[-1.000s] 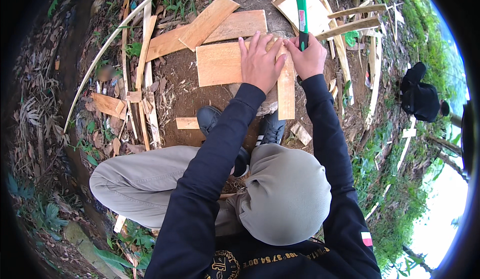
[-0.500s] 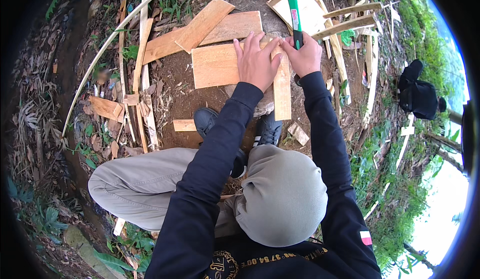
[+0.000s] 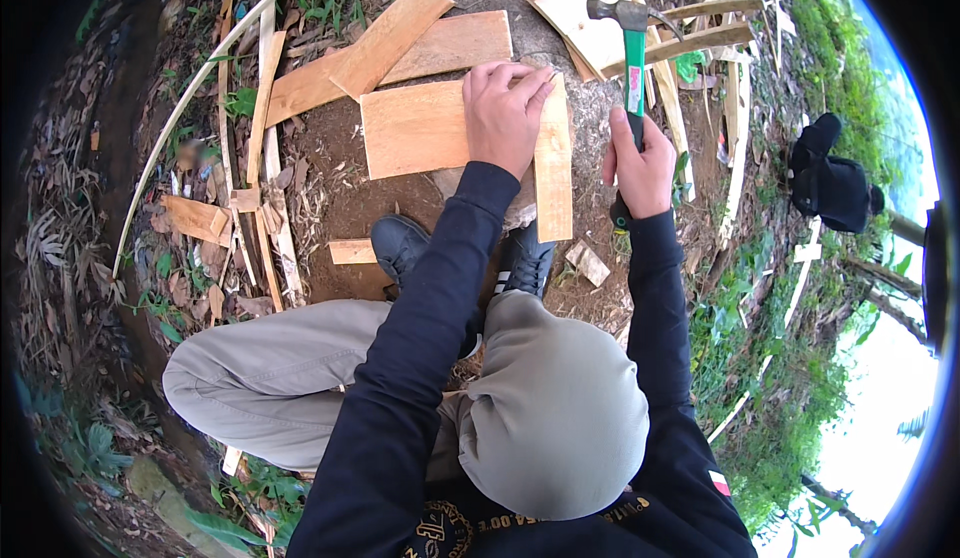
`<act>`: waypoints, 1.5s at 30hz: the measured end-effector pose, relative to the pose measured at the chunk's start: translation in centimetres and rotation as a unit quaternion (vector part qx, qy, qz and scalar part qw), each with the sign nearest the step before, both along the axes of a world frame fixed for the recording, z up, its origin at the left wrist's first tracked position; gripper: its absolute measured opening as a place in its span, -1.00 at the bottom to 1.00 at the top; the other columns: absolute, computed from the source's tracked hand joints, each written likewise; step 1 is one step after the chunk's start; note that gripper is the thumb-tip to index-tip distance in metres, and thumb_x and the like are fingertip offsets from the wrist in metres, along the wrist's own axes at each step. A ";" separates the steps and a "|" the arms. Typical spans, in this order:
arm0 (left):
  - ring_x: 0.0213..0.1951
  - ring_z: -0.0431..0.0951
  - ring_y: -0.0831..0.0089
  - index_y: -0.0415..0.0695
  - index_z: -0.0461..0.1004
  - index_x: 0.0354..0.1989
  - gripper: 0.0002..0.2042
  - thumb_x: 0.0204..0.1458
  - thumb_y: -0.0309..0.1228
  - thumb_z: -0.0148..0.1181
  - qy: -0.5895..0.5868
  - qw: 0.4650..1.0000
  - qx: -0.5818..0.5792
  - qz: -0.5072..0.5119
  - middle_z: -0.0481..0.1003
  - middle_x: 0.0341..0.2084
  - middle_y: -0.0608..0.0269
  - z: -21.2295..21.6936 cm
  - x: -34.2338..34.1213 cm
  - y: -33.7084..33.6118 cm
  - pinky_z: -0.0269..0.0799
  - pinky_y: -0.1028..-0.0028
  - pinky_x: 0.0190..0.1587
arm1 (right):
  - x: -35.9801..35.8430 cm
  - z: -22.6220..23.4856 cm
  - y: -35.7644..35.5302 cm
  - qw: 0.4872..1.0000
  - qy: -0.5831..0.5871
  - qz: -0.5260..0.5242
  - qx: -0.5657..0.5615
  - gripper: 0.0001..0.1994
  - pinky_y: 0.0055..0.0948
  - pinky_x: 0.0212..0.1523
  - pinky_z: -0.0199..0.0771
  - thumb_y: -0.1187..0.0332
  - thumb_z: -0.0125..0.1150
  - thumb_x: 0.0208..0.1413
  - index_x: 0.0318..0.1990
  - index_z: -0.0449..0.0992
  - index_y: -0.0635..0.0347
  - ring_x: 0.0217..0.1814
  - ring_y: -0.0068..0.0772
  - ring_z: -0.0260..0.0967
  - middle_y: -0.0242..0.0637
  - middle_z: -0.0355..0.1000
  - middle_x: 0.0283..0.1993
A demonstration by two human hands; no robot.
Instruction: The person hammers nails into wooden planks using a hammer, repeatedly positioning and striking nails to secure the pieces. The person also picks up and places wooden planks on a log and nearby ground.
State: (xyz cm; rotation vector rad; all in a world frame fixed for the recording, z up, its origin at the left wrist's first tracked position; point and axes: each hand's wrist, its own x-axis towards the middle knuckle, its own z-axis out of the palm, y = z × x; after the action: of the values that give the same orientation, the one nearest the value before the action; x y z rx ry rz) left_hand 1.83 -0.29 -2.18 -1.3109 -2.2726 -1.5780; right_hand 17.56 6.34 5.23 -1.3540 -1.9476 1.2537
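Observation:
A wide wooden board (image 3: 415, 130) lies crosswise in front of me, and a narrower wooden board (image 3: 555, 183) meets its right end at a right angle. My left hand (image 3: 500, 118) rests over the wide board near this corner. Its fingers are curled, thumb and forefinger pinched together at the top of the narrow board; whatever they hold is too small to make out. To the right, my right hand (image 3: 642, 166) is closed round the dark grip of a claw hammer (image 3: 635, 63) with a green handle. The hammer's metal head is raised, apart from the boards.
Two more planks (image 3: 400, 43) overlap beyond the wide board. At the far right a pale wooden panel (image 3: 585, 18) lies near long sticks. Thin strips (image 3: 265, 108) run along the left. A small wood block (image 3: 588, 263) sits by my shoe (image 3: 525, 260). A black bag-like thing (image 3: 832, 183) is farther right.
My right hand has left the boards' corner, moving right and toward me, and now grips the hammer fully. My left hand's fingers have gone from spread flat to curled in a pinch.

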 end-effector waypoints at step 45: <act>-0.18 0.50 0.26 -0.12 0.73 -0.29 -0.87 0.02 -0.38 0.41 -0.009 0.998 0.023 -0.054 0.67 -0.38 0.26 -0.7 -1.4 1.0 0.47 0.32 -0.07 | 3.8 3.6 -0.3 0.929 -0.156 0.164 0.293 -0.72 -0.02 -0.58 0.23 0.29 0.12 0.39 -0.33 0.27 0.25 -0.58 0.17 0.35 0.01 0.32 -0.60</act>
State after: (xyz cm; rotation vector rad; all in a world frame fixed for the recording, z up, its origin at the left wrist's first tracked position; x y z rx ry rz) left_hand 0.46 0.71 -2.91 -1.4366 -2.1974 -1.6714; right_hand 21.40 6.08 8.83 -0.9795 -2.5733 0.5006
